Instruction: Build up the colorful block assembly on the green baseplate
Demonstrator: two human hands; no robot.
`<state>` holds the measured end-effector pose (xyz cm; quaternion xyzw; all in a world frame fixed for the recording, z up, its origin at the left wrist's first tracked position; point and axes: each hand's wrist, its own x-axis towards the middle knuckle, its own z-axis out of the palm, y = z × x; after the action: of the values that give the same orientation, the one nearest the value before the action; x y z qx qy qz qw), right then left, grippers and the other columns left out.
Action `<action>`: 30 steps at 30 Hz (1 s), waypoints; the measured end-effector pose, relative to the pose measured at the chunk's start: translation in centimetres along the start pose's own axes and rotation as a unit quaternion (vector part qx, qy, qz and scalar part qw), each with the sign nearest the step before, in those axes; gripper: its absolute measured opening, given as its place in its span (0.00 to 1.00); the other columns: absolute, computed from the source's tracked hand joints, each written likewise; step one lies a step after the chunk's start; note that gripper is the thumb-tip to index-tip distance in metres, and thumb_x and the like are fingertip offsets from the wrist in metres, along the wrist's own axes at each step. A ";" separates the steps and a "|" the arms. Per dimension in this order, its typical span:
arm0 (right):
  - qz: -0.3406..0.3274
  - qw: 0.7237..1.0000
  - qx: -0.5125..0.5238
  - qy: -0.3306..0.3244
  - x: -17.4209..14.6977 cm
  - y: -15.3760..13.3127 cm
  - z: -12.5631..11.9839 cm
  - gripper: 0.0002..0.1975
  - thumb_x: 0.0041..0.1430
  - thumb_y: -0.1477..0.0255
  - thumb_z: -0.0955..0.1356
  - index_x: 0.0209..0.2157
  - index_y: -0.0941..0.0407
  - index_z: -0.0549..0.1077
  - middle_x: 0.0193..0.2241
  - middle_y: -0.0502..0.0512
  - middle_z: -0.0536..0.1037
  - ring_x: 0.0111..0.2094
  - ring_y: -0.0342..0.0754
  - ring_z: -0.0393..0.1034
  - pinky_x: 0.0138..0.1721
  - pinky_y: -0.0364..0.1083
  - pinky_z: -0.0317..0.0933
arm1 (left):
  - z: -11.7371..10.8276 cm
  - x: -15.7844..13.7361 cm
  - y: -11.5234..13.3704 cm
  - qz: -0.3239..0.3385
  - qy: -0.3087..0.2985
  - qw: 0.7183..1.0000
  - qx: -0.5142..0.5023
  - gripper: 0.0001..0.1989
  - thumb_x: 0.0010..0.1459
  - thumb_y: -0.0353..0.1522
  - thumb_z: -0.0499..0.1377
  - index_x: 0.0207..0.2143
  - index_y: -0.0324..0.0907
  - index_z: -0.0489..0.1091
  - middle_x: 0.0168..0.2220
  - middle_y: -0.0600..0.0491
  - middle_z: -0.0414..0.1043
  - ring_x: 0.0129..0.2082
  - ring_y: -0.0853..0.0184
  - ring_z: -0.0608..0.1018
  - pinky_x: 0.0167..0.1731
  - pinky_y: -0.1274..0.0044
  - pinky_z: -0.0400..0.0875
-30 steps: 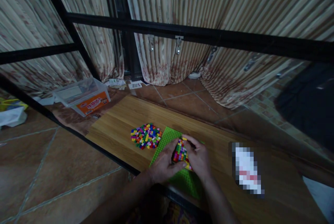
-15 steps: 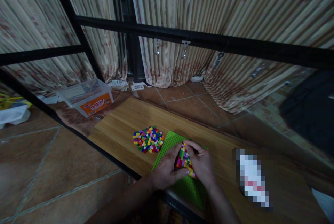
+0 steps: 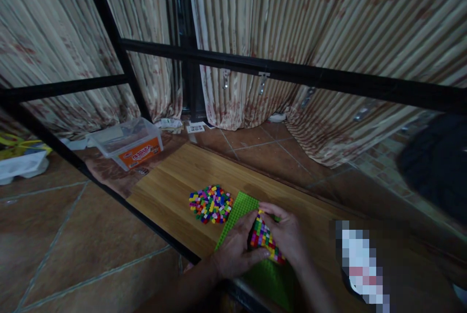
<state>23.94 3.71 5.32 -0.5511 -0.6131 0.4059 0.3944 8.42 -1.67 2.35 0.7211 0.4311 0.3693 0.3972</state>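
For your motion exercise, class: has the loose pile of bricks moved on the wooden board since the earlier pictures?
No. The pile lies just left of the green plate's far corner, as before; its drift in the picture matches the board, so the camera moved.

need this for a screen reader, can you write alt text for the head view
Two bare hands, left hand and right hand, press on a patch of multicoloured small bricks on a green baseplate lying on a wooden board. A loose pile of coloured bricks sits just left of the plate, with a clear plastic tub further back by striped curtains.
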 end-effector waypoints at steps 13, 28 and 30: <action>0.042 0.997 0.023 -0.060 1.2 0.2 -0.6 0.14 0.47 0.66 0.70 0.38 0.53 0.79 0.36 0.57 0.81 0.36 0.53 0.76 0.43 0.55 0.68 | 0.4 -0.1 -0.7 0.002 -0.002 1.000 0.014 0.43 0.56 0.47 0.57 0.66 0.40 0.42 0.66 0.41 0.49 0.66 0.55 0.55 0.64 0.61 0.50; 0.091 0.989 0.087 -0.083 1.1 -0.5 -1.2 0.25 0.44 0.58 0.73 0.43 0.56 0.76 0.41 0.59 0.80 0.41 0.53 0.75 0.44 0.50 0.68 | 0.7 -0.2 -0.8 0.001 0.021 1.000 0.023 0.42 0.56 0.47 0.57 0.66 0.43 0.42 0.65 0.43 0.53 0.64 0.54 0.58 0.62 0.60 0.54; 0.092 0.991 0.063 -0.079 1.4 -0.5 -1.2 0.23 0.48 0.54 0.70 0.41 0.56 0.77 0.37 0.58 0.81 0.40 0.52 0.75 0.41 0.48 0.68 | 0.7 -0.2 -0.8 -0.002 0.017 1.000 0.023 0.42 0.56 0.46 0.58 0.66 0.43 0.43 0.65 0.43 0.52 0.64 0.53 0.58 0.62 0.60 0.54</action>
<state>24.79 5.14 6.27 -0.5450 -0.5627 0.5206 0.3396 8.66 -1.79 1.34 0.7228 0.4474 0.3707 0.3741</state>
